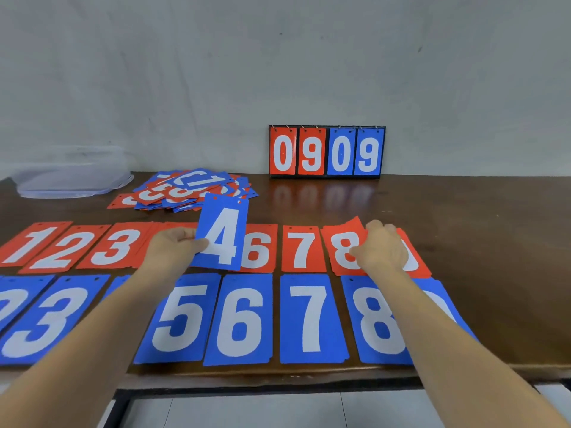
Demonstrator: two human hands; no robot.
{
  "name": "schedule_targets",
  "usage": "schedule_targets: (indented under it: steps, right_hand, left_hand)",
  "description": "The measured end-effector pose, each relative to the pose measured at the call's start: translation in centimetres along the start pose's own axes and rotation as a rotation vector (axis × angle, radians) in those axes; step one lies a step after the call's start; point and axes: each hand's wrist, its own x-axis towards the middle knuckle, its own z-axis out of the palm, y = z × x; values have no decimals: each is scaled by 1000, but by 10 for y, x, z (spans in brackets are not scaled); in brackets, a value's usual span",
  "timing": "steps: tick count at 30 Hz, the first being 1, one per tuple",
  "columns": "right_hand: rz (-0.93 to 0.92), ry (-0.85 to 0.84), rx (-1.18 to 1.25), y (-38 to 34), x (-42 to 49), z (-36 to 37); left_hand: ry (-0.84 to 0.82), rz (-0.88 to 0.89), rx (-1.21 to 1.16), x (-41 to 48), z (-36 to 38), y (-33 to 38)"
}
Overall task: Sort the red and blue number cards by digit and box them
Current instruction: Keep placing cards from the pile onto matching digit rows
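Observation:
My left hand (174,247) pinches a blue 4 card (223,234) by its left edge and holds it above the red row. My right hand (381,248) grips a red 8 card (341,242), whose far end is lifted off the table. A row of red cards runs across the table, showing 1 (29,242), 2 (63,250), 3 (116,247), 6 (258,250) and 7 (302,248). In front lies a blue row with 3 (46,319), 5 (180,316), 6 (239,319), 7 (312,316) and 8 (375,319). An unsorted pile of mixed cards (185,189) sits behind.
A clear plastic box (71,174) stands at the back left on the dark wooden table (479,227). A scoreboard stand (327,151) reading 0909 leans by the grey wall. The table's near edge runs just in front of the blue row.

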Motion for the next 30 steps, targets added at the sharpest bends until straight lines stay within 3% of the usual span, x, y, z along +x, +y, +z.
schedule_targets:
  steps: [5, 14, 23, 30]
  right_hand:
    - [-89, 3, -37, -6, -6, -3]
    - [-182, 3, 281, -45, -39, -6]
    - [-122, -29, 430, -108, -92, 6]
    - [-119, -1, 467, -139, -134, 13]
  left_hand:
    - [16, 5, -24, -13, -14, -4]
    - [39, 33, -29, -23, -74, -16]
    - [-2, 54, 79, -46, -144, -64]
    - [36, 135, 188, -54, -150, -95]
